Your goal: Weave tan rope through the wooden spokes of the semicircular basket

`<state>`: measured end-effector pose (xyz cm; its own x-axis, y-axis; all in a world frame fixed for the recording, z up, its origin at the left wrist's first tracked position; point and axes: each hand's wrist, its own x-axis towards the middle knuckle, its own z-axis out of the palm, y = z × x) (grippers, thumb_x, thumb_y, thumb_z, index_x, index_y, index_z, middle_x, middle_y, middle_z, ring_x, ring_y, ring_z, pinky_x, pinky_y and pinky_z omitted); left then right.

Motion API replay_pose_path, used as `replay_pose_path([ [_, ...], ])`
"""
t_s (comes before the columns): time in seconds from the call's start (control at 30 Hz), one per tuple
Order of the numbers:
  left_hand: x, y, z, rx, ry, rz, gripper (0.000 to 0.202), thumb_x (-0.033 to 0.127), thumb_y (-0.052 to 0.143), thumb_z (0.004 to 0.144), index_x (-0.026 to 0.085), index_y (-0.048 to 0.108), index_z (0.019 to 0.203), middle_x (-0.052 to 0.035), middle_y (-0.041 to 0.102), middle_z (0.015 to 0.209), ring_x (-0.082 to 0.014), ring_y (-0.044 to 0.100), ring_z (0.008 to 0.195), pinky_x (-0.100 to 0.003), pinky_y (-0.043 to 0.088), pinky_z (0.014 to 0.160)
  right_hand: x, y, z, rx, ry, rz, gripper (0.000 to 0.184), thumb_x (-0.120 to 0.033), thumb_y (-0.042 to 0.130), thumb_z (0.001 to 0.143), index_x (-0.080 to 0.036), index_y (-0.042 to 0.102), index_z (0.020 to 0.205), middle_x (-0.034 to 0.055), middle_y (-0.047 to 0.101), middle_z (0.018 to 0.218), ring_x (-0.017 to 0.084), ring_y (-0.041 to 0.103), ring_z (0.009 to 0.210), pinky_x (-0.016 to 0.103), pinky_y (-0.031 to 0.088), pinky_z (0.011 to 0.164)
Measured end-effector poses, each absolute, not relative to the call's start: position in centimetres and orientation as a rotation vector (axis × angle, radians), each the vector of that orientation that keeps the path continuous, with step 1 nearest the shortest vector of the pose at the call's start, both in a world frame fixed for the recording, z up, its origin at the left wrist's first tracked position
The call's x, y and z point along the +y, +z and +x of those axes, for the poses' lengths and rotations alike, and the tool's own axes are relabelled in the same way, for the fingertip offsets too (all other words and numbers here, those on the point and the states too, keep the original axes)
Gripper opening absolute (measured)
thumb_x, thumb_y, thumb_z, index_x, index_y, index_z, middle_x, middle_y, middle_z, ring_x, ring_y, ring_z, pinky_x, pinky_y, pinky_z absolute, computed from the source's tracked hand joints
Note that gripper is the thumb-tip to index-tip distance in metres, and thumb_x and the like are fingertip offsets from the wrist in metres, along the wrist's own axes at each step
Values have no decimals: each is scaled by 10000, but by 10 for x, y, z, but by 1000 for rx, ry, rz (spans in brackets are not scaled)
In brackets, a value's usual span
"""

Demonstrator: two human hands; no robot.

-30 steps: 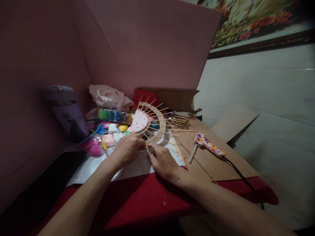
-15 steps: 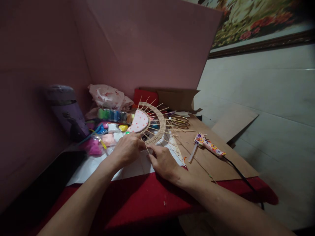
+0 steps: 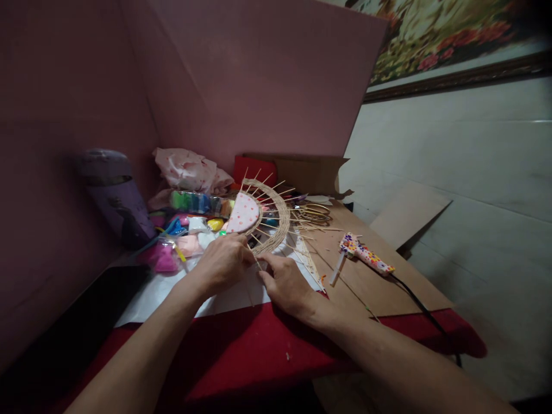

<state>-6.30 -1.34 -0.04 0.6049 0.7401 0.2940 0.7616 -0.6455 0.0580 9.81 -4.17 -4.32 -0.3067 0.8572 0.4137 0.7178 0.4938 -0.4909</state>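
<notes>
A round craft piece (image 3: 271,221) stands tilted near the table's middle: a pink dotted disc, thin wooden skewers radiating from it, jute cord woven round them in a band. My left hand (image 3: 222,263) grips its lower edge with curled fingers. My right hand (image 3: 284,282) pinches the cord and a skewer end right beside the left hand's fingertips. Both hands touch the piece at its bottom rim.
A dotted glue gun (image 3: 364,253) with a black cable lies on brown cardboard (image 3: 388,287) to the right. Coloured clay packets (image 3: 196,204), a purple container (image 3: 116,195), a crumpled pink bag (image 3: 187,169) and metal rings (image 3: 314,213) crowd the back. Red cloth (image 3: 259,345) covers the front edge.
Both hands stay at the lower rim of the piece; the right hand's fingers have shifted slightly up toward the left hand. Nothing else has moved.
</notes>
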Motion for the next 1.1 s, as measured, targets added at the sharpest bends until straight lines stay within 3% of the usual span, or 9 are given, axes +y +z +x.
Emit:
replay_pose_path([
  [0.4, -13, 0, -64, -1320, -453, -2751, 199, 228, 521, 741, 292, 704, 695, -7, 548, 677, -122, 474, 641, -244, 262, 524, -42, -43, 98, -2109, 286, -1258, 187, -94, 505, 750, -173, 581, 902, 46, 649, 802, 155, 569, 702, 267, 392, 638],
  [0.6, -13, -2, -63, -1334, -468, -2749, 206, 212, 515, 734, 271, 709, 698, -16, 548, 681, -119, 476, 649, -236, 284, 538, -42, -43, 97, -2039, 315, -1312, 277, -103, 544, 728, -166, 529, 998, 16, 605, 668, 147, 551, 599, 250, 377, 565],
  [0.73, -13, -1, -63, -1363, -469, -2761, 210, 243, 507, 744, 272, 714, 718, -16, 555, 677, -114, 474, 637, -232, 279, 528, -42, -44, 97, -2065, 293, -1260, 211, -107, 539, 737, -168, 566, 937, 26, 620, 708, 143, 550, 616, 248, 377, 577],
  [0.93, -14, 8, -65, -1455, -644, -2737, 173, 260, 547, 742, 261, 720, 748, -25, 601, 720, -141, 489, 702, -238, 332, 587, -42, -45, 98, -2074, 261, -1236, 232, -102, 550, 732, -174, 585, 950, 36, 645, 758, 149, 558, 643, 256, 384, 606],
  [1.1, -10, 3, -64, -1354, -546, -2749, 187, 288, 540, 770, 314, 724, 744, -33, 570, 653, -168, 463, 718, -270, 327, 619, -42, -45, 98, -2081, 241, -1223, 206, -101, 555, 732, -179, 588, 921, 28, 637, 725, 147, 554, 625, 254, 380, 593],
])
